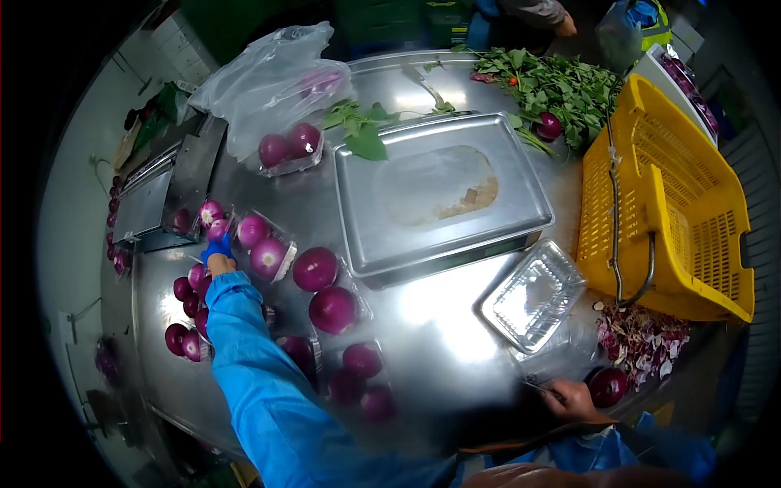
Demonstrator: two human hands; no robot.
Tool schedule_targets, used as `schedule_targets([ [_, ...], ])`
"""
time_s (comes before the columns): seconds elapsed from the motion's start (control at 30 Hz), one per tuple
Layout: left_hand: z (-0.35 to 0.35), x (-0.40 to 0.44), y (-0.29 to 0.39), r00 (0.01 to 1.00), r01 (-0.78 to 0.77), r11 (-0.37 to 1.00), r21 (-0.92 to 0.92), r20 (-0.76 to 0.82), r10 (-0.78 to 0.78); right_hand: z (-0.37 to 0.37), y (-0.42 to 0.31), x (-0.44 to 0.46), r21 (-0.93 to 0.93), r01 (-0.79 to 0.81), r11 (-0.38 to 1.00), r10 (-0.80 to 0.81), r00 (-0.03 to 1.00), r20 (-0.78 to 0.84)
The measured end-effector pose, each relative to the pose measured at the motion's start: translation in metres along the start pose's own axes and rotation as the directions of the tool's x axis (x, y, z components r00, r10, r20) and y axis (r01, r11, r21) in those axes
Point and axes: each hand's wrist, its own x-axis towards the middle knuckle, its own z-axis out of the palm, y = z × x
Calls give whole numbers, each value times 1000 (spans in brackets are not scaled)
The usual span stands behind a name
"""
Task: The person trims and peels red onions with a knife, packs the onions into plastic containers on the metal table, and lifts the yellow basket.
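My left hand (218, 250), in a blue glove, reaches out at the left of the metal table (423, 325). Its fingers are closed at the near end of a clear tray of red onions (213, 218). Close by are further trays of red onions (267, 254) and a group of onions (192, 307) at its near side. Low on the right, my right hand (569, 400) is bare with curled fingers. A thin dark thing shows at its fingertips, too unclear to name. A single red onion (608, 386) sits beside it, and an empty clear tray (535, 297) lies beyond.
A weighing scale with a steel pan (443, 191) stands mid-table. At the right leans a yellow basket (663, 203) above onion skins (643, 342). Leafy greens (561, 89), a plastic bag (268, 81) and a metal device (167, 195) surround the far side. Another person's hand (565, 24) shows behind.
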Motion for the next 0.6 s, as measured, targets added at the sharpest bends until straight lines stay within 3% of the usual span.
schedule_targets([
  [0.13,34,-5,-42,939,-297,868,-399,-288,188,2,-9,0,-11,-60,998,59,995,-79],
  [0.2,0,-25,-25,981,-177,971,-158,-115,159,3,-8,-6,-23,-48,999,46,995,-88],
  [0.27,-54,-63,2,995,-103,993,61,0,103,2,-11,-10,11,16,1000,-15,991,-135],
  [0.33,-32,-43,-15,953,-146,959,243,-225,202,2,-11,-19,38,14,999,-8,986,-165],
  [0.37,-47,-53,-15,987,-62,953,-298,-158,14,0,-14,-23,-12,-12,1000,10,988,-155],
  [0.4,-59,-71,-6,996,60,662,-747,5,-85,-4,-19,-27,-63,-56,996,46,986,-158],
  [0.43,-66,-88,10,976,215,189,-958,206,-63,-7,-24,-35,-107,-113,988,93,981,-171],
  [0.5,-94,-141,38,985,159,-145,-977,147,85,-10,-27,-45,-149,-150,977,121,975,-187],
  [0.53,-121,-193,68,976,163,-241,-957,192,-100,-14,-30,-50,-168,-156,973,126,976,-177],
  [0.57,-116,-208,64,991,131,-218,-967,129,24,-17,-32,-54,-164,-180,970,153,975,-164],
  [0.6,-129,-239,71,996,82,-198,-977,73,53,-20,-34,-58,-158,-205,966,182,972,-149],
])
